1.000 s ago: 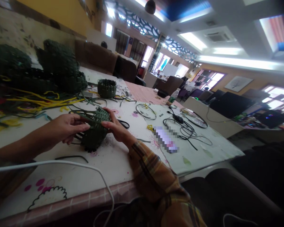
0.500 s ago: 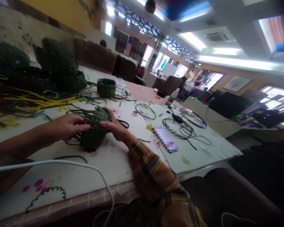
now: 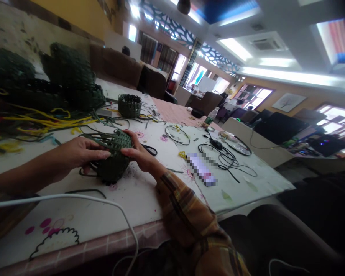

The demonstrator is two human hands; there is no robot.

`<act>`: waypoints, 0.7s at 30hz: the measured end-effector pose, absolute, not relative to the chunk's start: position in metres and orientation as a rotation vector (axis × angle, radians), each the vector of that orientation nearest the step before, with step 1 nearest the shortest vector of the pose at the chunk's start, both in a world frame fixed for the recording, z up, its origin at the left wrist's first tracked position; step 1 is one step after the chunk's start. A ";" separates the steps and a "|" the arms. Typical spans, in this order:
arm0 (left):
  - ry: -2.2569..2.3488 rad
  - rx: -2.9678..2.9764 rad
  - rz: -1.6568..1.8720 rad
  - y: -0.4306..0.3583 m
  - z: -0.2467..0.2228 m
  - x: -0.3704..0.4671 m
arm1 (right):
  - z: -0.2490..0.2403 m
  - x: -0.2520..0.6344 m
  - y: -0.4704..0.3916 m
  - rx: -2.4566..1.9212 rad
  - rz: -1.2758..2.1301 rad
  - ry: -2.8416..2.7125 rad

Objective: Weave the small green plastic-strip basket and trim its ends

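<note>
A small dark green woven basket [image 3: 112, 168] lies tilted on the white patterned table [image 3: 143, 191], with loose strips sticking out of its left side. My right hand [image 3: 139, 153] is closed round its right side, thumb in front and fingers behind. At its left side my left hand [image 3: 84, 153] is pinched, thumb and fingers closed on a green strip at the weave. Part of that strip is hidden by the fingers. A loose green strip [image 3: 89, 191] lies on the table in front of the basket.
Several larger green baskets [image 3: 70, 73] and yellow strips [image 3: 54, 124] crowd the left. A finished-looking small basket [image 3: 129, 105] stands behind my hands. Coiled black cable [image 3: 218, 153], a bottle [image 3: 211, 116] and a pixelated card or phone [image 3: 201, 169] lie rightward. A white cable [image 3: 74, 196] crosses in front.
My left hand has shifted slightly at the basket's left side, its lower fingers now lower and more visible. My right hand and the basket stay almost still.
</note>
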State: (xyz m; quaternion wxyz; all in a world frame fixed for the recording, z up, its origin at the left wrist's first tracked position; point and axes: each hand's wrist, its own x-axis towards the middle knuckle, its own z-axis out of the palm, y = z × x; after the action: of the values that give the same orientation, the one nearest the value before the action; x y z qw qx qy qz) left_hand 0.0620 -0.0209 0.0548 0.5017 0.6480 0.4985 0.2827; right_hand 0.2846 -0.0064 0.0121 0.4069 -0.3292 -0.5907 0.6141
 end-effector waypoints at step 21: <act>1.261 1.479 0.548 -0.022 0.063 0.063 | 0.012 0.283 -0.006 -0.847 1.566 -1.457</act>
State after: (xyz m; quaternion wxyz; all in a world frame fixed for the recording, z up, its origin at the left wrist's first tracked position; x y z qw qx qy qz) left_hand 0.0631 -0.0215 0.0633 0.5321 0.6202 0.5286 0.2299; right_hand 0.2830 -0.0065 0.0124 0.4082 -0.3362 -0.5781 0.6215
